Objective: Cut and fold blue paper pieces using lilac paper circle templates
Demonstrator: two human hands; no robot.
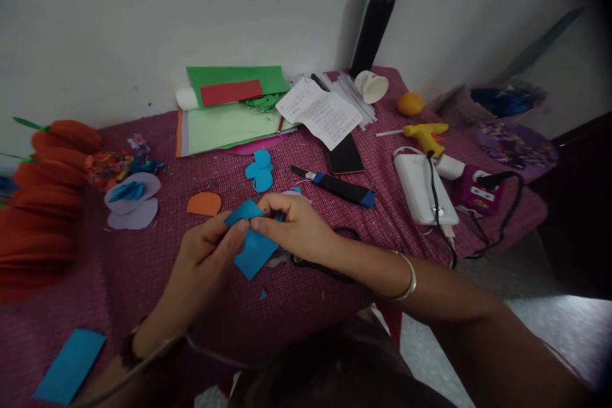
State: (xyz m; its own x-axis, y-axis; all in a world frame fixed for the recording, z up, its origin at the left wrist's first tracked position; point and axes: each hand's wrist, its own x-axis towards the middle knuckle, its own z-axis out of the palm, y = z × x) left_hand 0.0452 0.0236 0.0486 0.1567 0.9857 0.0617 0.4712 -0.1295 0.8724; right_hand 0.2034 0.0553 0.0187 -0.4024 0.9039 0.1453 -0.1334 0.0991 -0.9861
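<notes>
A piece of blue paper is held between both my hands above the table, its upper part bent over. My left hand pinches its left side, thumb on top. From the right, my right hand grips the same paper, the two thumbs almost touching. Just beyond lie a blue petal-shaped cutout and an orange rounded cutout. Black-handled scissors, partly hidden, rest under my right wrist. A blue paper rectangle lies at the lower left.
A utility knife, phone, yellow glue gun, white power bank and purple power socket with cables lie to the right. Coloured sheets and a written note are at the back. Orange paper flowers stand left.
</notes>
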